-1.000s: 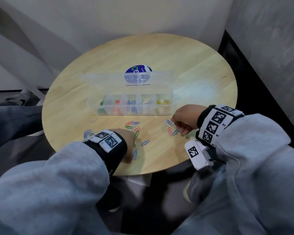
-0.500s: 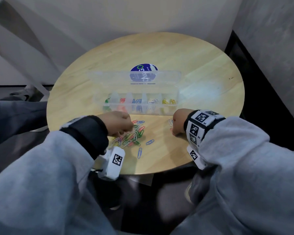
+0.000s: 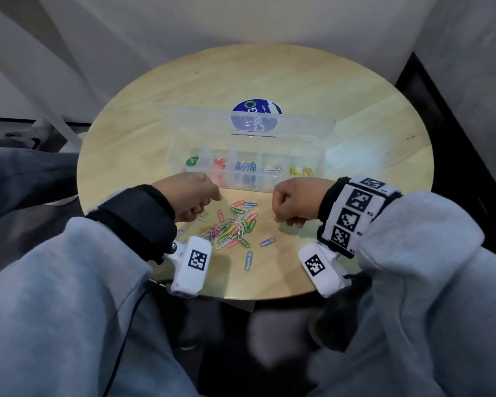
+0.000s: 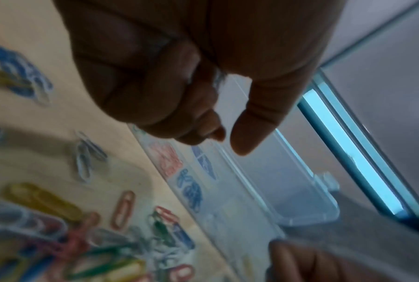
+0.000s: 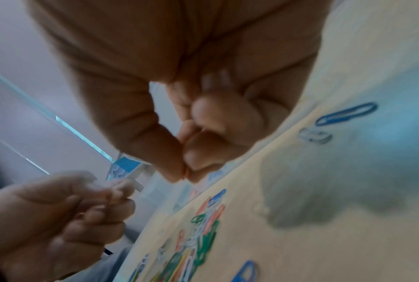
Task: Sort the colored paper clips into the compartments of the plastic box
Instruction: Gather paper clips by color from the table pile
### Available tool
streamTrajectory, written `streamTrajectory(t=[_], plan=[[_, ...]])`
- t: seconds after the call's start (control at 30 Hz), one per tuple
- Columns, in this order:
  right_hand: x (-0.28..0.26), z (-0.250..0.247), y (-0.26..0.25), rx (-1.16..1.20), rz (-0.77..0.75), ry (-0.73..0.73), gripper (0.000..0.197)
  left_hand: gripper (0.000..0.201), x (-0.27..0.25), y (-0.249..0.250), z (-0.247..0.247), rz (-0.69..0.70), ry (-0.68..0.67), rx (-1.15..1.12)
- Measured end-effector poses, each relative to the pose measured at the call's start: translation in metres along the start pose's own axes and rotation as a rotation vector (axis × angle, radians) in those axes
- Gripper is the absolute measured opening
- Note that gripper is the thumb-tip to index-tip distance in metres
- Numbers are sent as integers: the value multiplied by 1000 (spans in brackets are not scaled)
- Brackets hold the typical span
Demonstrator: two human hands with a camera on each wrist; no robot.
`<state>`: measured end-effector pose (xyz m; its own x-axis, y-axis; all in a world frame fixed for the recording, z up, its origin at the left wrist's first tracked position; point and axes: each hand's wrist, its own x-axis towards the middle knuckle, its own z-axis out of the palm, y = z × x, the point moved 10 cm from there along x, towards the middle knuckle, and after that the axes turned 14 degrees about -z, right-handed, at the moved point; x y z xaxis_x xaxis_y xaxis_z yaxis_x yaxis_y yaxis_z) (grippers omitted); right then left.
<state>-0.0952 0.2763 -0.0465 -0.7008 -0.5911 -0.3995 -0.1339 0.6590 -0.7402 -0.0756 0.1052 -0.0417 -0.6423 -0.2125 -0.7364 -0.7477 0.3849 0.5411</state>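
Both hands had risen from the tabletop (image 3: 355, 116) toward the plastic box (image 3: 246, 167). The right hand (image 3: 295, 200) pinched a red clip (image 5: 185, 172); the left hand (image 3: 192, 197) was curled, contents unclear. Loose paper clips (image 3: 235, 224) remained heaped just before the box. Next: release into the red compartment.

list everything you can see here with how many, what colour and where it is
Table: one, round, light wood.
Plastic box: one, clear, lid open, mid-table; green, red, blue, white, yellow clips in separate compartments.
Sticker: one, blue, behind the lid.
Loose clip pile: many, mixed colours, in front of the box.
Blue clips: two, near the pile.
Left hand: curled, held item unclear.
Right hand: fingers pinched, possibly on a reddish clip.
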Motion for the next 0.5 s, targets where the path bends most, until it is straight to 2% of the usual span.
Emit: streamTrajectory(t=[0.1, 0.23, 0.33, 0.4, 0.5], plan=[[7, 17, -3, 173, 20, -29, 25, 22, 8, -7, 10, 51, -11, 199], [17, 30, -8, 350, 83, -45, 31, 23, 16, -11, 5, 58, -39, 185], [22, 27, -11, 477, 128, 8, 25, 18, 21, -1, -16, 107, 46, 258], [28, 20, -14, 304, 71, 19, 21, 14, 20, 3, -24, 143, 98, 352], [34, 8, -32, -273, -93, 33, 11, 19, 18, -2, -17, 157, 108, 526]])
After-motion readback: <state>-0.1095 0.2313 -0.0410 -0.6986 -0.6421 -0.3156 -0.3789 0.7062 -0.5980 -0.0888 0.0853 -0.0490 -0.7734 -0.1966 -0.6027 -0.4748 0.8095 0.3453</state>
